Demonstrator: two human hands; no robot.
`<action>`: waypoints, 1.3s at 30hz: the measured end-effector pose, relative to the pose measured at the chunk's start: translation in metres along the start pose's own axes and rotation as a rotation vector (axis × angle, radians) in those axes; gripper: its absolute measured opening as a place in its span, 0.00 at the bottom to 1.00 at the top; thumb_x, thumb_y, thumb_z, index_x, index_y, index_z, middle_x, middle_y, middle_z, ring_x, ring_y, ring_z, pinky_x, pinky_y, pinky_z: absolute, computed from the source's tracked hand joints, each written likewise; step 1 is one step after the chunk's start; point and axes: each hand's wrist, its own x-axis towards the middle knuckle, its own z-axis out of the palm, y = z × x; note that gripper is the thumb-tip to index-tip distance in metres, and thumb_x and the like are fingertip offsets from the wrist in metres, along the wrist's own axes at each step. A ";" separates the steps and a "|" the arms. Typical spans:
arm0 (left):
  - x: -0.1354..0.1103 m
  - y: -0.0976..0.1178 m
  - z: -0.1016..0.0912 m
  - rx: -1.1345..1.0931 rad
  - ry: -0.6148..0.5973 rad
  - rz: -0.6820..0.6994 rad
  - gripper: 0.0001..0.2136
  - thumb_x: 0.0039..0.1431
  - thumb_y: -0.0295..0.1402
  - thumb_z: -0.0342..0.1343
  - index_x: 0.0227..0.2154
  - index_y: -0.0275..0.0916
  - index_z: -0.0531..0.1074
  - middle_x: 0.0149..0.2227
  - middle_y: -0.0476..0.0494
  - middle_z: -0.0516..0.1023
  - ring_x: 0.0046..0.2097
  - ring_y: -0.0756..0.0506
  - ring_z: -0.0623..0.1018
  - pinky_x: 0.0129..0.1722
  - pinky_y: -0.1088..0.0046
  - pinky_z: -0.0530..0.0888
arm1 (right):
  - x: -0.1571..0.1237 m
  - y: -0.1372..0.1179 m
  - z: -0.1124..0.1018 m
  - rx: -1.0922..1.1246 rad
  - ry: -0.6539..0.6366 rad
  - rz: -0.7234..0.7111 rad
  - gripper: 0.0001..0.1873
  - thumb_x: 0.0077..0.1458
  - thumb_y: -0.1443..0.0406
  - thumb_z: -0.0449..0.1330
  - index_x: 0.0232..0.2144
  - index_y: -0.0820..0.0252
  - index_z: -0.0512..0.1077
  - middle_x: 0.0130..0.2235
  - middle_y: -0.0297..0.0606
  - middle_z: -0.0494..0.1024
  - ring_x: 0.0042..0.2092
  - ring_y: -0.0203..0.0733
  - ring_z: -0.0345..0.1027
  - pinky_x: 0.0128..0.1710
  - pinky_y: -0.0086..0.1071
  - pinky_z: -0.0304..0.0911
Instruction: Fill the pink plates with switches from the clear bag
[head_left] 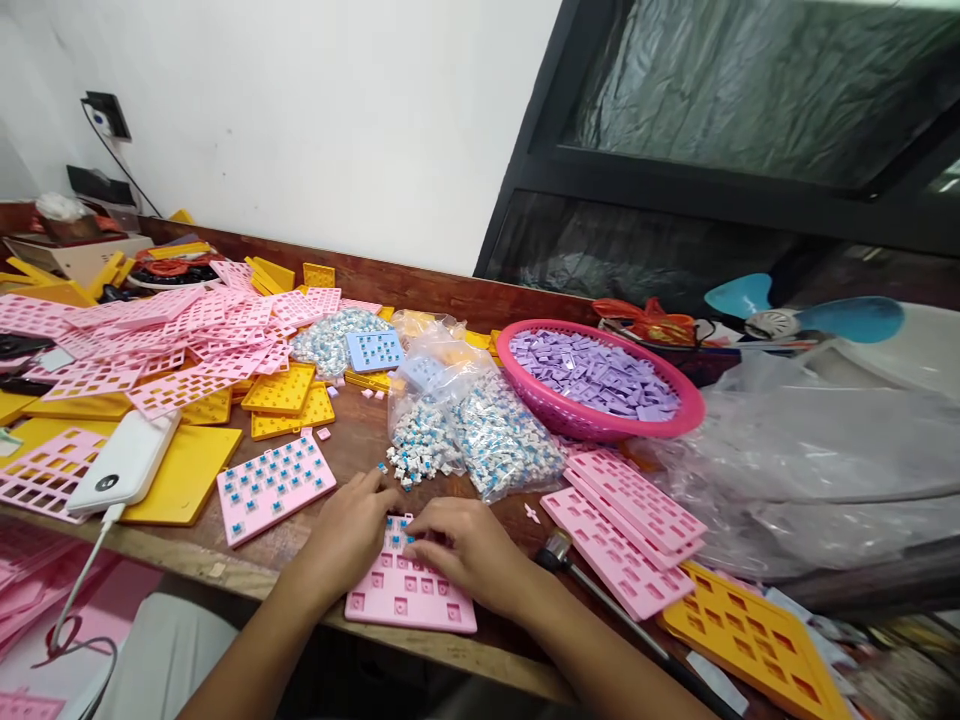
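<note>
A pink keyboard case (401, 590) lies at the table's front edge, with a few blue-and-white key switches (396, 540) seated in its upper left and bare sockets below. My left hand (352, 525) rests over its left edge with curled fingers. What those fingers hold is hidden. One loose key switch shows just beyond their tips. My right hand (457, 545) bends over the upper right of the case, thumb and finger closed at a key switch by the seated ones. Beyond both hands are a heap of loose key switches (420, 440) and a clear bag (510, 440) full of them.
Left of my hands lies a pink case (277, 485) filled with switches. A white power bank (124, 465), pink plates (187, 330) and yellow cases (281, 390) crowd the left. A pink basket (600, 430) holds purple keycaps. Pink cases (622, 530) and a dark rod (622, 620) lie right.
</note>
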 end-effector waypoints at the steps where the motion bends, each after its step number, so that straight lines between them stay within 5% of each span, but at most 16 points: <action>1: -0.001 0.000 0.001 -0.002 0.008 0.001 0.15 0.66 0.25 0.46 0.39 0.41 0.79 0.46 0.42 0.76 0.48 0.41 0.74 0.47 0.65 0.69 | 0.000 0.001 0.003 -0.042 0.006 -0.017 0.07 0.61 0.62 0.64 0.40 0.56 0.81 0.38 0.40 0.80 0.41 0.43 0.73 0.41 0.32 0.65; 12: -0.003 -0.010 -0.010 -0.050 0.026 -0.109 0.15 0.67 0.25 0.45 0.39 0.38 0.79 0.40 0.40 0.77 0.45 0.42 0.77 0.48 0.67 0.70 | 0.002 0.006 0.007 -0.148 0.077 0.026 0.05 0.60 0.64 0.66 0.39 0.57 0.79 0.38 0.38 0.79 0.40 0.42 0.72 0.39 0.33 0.64; 22: -0.006 -0.019 -0.025 -0.035 -0.017 -0.113 0.13 0.65 0.25 0.48 0.38 0.39 0.79 0.41 0.40 0.80 0.47 0.42 0.78 0.49 0.68 0.70 | 0.003 0.005 0.006 -0.269 -0.012 -0.067 0.10 0.66 0.65 0.57 0.38 0.57 0.80 0.36 0.40 0.79 0.38 0.42 0.70 0.38 0.33 0.63; 32: -0.015 -0.027 -0.025 -0.079 0.050 -0.133 0.10 0.67 0.28 0.49 0.43 0.41 0.74 0.44 0.42 0.78 0.48 0.42 0.78 0.48 0.67 0.69 | 0.018 0.021 -0.005 -0.017 0.165 -0.001 0.12 0.63 0.71 0.57 0.44 0.56 0.79 0.42 0.41 0.79 0.44 0.43 0.72 0.46 0.36 0.66; 39: -0.028 -0.022 -0.040 -0.301 0.116 0.020 0.11 0.68 0.28 0.46 0.46 0.43 0.72 0.47 0.43 0.75 0.49 0.44 0.76 0.50 0.68 0.71 | 0.043 0.029 -0.009 -0.293 -0.031 -0.016 0.13 0.62 0.69 0.62 0.47 0.54 0.80 0.42 0.39 0.78 0.45 0.43 0.72 0.45 0.34 0.65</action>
